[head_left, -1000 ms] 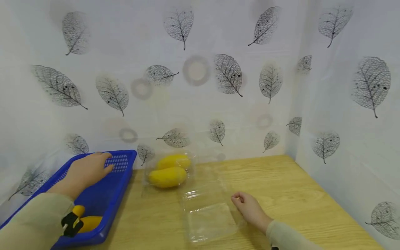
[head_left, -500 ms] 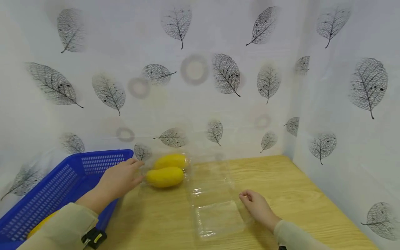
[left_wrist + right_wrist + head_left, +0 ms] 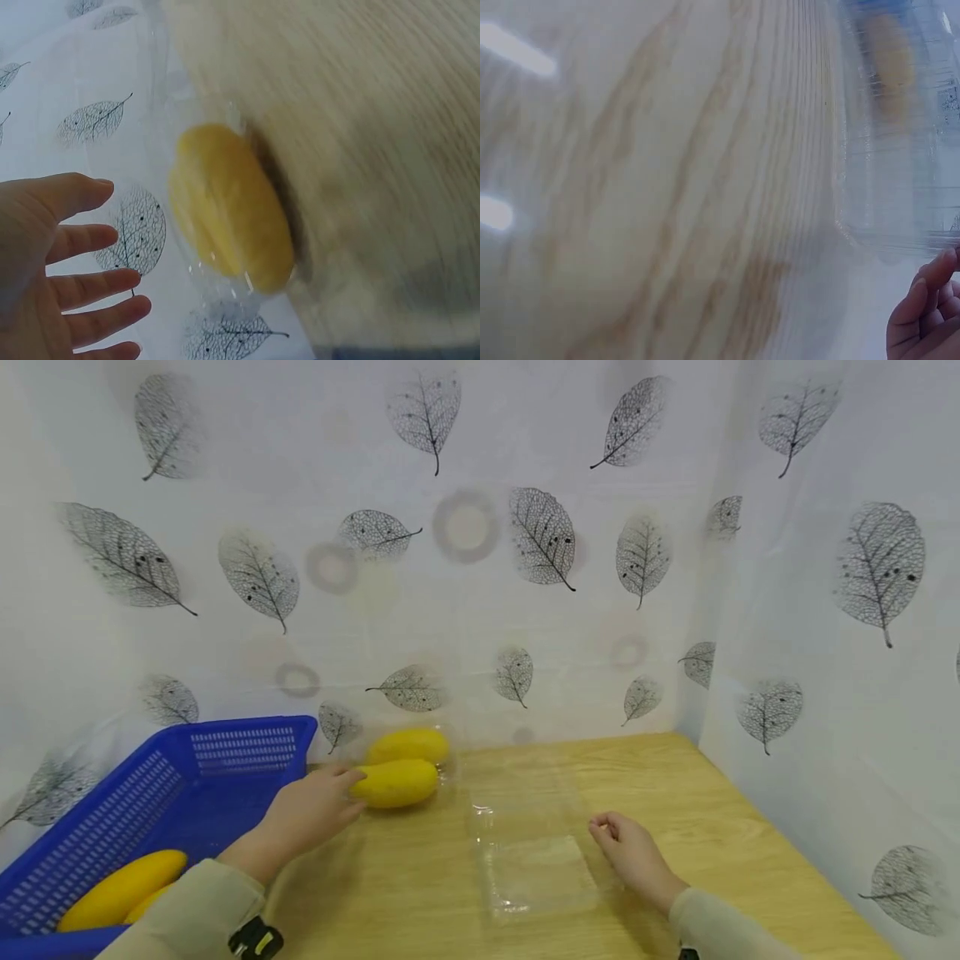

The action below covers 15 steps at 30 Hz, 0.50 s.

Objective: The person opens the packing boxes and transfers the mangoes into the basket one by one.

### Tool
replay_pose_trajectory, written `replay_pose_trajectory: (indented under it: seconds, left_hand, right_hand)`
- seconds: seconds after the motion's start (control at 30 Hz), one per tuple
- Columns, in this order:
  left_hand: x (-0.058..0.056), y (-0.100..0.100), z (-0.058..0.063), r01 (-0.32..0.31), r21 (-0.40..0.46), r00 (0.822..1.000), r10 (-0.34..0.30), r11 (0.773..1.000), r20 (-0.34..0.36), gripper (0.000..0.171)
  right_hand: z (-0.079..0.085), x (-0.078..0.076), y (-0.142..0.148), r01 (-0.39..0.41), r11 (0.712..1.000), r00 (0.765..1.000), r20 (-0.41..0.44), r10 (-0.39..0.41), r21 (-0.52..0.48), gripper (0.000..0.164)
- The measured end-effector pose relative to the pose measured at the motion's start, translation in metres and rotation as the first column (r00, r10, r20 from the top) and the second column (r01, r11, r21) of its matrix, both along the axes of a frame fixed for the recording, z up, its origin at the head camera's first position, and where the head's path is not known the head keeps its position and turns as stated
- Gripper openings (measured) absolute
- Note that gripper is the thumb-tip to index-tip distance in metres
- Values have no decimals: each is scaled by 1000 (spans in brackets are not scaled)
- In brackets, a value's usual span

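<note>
Two yellow mangoes (image 3: 393,783) lie side by side in one half of a clear plastic clamshell box at the back of the table. My left hand (image 3: 311,810) is beside their left end, its fingers extended and spread. In the left wrist view, a gap shows between that hand (image 3: 97,277) and the mangoes (image 3: 232,206). The box's other half, a clear lid (image 3: 536,868), is folded out towards the front right. At its right edge my right hand (image 3: 637,860) pinches the thin plastic between thumb and curled fingers; the right wrist view shows these fingertips (image 3: 937,270) at the lid's rim.
A blue plastic basket (image 3: 243,739) with slotted sides stands at the left, holding more yellow mangoes (image 3: 123,889) near its front. Behind the wooden table (image 3: 697,835) hangs a white leaf-print sheet (image 3: 465,610), which also covers both sides.
My left hand has moved right, out from over the basket to beside the boxed mangoes. The right hand and the lid it pinches have shifted slightly right.
</note>
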<state>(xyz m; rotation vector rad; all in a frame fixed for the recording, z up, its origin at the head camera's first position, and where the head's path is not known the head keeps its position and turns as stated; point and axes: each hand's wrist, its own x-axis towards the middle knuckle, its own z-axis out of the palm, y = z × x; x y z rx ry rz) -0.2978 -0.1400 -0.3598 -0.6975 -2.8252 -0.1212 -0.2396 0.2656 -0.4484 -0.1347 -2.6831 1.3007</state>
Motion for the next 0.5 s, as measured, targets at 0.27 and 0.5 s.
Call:
replay_pose_trajectory:
  seconds: [0.27, 0.5]
  left_hand:
    - [-3, 18, -13, -23, -19, 998, 24, 1000, 53, 47]
    - [-9, 23, -26, -35, -36, 999, 36, 999, 16, 56]
  right_hand:
    - [1, 1, 12, 20, 999, 1000, 6, -20, 30, 21]
    - [5, 0, 29, 30, 995, 1000, -4, -30, 94, 24]
